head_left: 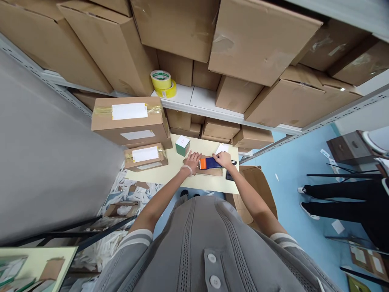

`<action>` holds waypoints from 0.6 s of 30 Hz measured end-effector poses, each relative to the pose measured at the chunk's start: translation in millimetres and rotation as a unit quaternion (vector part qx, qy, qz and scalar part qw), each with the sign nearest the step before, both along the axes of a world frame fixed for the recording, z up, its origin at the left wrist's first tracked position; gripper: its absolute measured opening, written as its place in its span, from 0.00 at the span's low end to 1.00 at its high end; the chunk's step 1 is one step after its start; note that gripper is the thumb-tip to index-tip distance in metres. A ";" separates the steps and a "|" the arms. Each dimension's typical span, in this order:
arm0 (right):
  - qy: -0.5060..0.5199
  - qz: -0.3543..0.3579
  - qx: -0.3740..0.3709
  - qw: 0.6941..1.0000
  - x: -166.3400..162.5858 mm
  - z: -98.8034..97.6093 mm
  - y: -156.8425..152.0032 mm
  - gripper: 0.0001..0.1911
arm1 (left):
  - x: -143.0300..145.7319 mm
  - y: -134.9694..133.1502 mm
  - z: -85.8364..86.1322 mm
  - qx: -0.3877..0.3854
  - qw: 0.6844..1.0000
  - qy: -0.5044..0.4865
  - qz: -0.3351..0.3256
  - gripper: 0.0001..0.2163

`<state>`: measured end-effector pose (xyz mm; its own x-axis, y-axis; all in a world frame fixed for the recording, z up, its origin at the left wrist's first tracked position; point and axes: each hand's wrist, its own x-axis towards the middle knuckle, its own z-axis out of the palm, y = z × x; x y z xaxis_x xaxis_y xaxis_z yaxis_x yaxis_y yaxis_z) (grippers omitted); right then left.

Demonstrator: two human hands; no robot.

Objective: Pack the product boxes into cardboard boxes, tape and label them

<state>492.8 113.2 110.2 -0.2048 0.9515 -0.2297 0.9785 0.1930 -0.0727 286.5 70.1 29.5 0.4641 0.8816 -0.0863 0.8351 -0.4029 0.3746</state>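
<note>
Small carton (209,172) — lying near the centre of the frame, flat on the pale surface (165,177), its upper face partly covered by both hands and a tool.

Left grip (192,162): fingers spread, palm side down, resting over the carton's left end; it is pressing rather than pinching, as far as the view is showing. Right grip (224,159): fingers closing around a blue-and-orange tool (210,163), probably a tape dispenser, its orange end pointing toward the left grip. The tool is lying along the carton's top; whether its edge is touching the cardboard, I cannot tell.

Handling, judged by eye: the carton is looking light and fairly stiff at its edges, though the broad faces are likely giving under hard pressure. Dry cardboard is seldom slipping in the hand, but a light carton may be skating on a smooth surface — so steadying it at an end or corner is seeming best. The tool is looking rigid; the blue body is offering the sound hold, with fingers staying clear of the orange end, where a cutting edge may be sitting.

Nearby: a green-and-white box (182,146) is standing just above the left grip in the frame; a dark phone-like object (229,175) is lying right of the carton. Yellow tape rolls (163,84) are sitting on the shelf at upper centre-left.
</note>
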 end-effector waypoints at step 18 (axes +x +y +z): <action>-0.073 0.010 -0.038 0.997 60.2 17.9 -1.2 0.33 | -53.1 -57.8 2.2 -0.022 0.989 0.085 0.120 0.46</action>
